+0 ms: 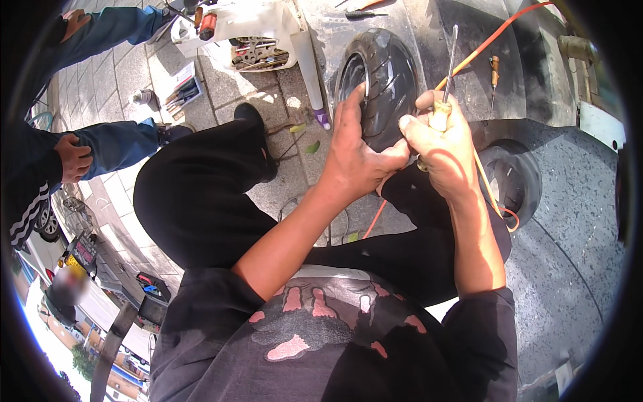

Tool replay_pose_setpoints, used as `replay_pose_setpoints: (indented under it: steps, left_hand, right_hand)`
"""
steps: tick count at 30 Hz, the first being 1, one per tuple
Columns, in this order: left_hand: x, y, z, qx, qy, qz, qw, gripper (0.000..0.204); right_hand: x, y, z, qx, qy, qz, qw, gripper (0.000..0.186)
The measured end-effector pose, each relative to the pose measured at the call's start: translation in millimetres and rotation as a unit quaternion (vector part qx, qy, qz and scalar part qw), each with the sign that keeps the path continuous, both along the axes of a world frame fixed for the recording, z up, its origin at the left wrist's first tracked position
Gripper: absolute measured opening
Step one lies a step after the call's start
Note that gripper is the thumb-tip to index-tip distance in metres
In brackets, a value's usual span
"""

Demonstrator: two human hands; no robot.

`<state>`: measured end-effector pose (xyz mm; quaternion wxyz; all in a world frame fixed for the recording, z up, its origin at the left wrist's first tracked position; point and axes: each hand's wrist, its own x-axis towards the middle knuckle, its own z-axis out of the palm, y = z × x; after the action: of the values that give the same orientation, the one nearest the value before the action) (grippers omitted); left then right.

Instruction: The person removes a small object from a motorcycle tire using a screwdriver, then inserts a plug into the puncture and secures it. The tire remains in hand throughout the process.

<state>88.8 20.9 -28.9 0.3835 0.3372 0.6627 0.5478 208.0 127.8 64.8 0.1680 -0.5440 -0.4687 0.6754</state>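
A small black tire [388, 84] with a grooved tread stands upright in front of me, its wheel opening facing left. My left hand [355, 154] grips its near left part, fingers along the side by the rim and thumb reaching toward my right hand. Closed in my right hand [445, 147] is a screwdriver [451, 63] with a pale yellow, see-through handle. Its long metal shaft points up and away from me, right of the tire and apart from it. My right thumb lies close to the tire's near right side.
A white plastic bin [284, 47] of tools stands at the far left, beside a grey tube with a purple end [312, 87]. An orange hose [502, 32] runs past my right hand. Another screwdriver [494, 74] and a second tire [532, 177] lie right. Someone in jeans [124, 147] is at left.
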Motion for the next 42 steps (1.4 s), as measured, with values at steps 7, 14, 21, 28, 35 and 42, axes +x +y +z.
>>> replay_pose_setpoints:
  steps: [7, 14, 21, 28, 35, 42]
  left_hand:
    - [-2.4, 0.6, 2.0, -0.018, -0.026, -0.003, 0.999, 0.116]
    - [-4.2, 1.8, 8.7, -0.034, -0.040, -0.016, 0.998, 0.116]
    - [-2.8, 0.2, 2.8, -0.022, -0.031, -0.011, 0.999, 0.115]
    - [-6.2, 1.7, 8.1, -0.028, -0.030, -0.018, 0.999, 0.117]
    - [-6.2, -0.5, 4.5, -0.025, -0.031, -0.016, 0.999, 0.120]
    - [-9.8, -0.9, 2.1, -0.032, -0.079, -0.014, 0.996, 0.120]
  right_hand:
    - [-1.9, 0.8, 4.7, -0.018, 0.018, 0.001, 1.000, 0.040]
    - [-1.9, 0.6, -0.3, 0.004, -0.009, -0.002, 1.000, 0.043]
    - [-4.2, 1.0, -2.4, 0.033, -0.036, 0.013, 0.999, 0.044]
    - [-6.9, 0.1, 3.1, 0.010, -0.016, 0.003, 1.000, 0.043]
    - [-3.8, 2.1, 2.5, -0.008, 0.014, 0.011, 1.000, 0.046]
    - [5.0, 5.3, -10.7, -0.020, 0.042, 0.008, 0.999, 0.053]
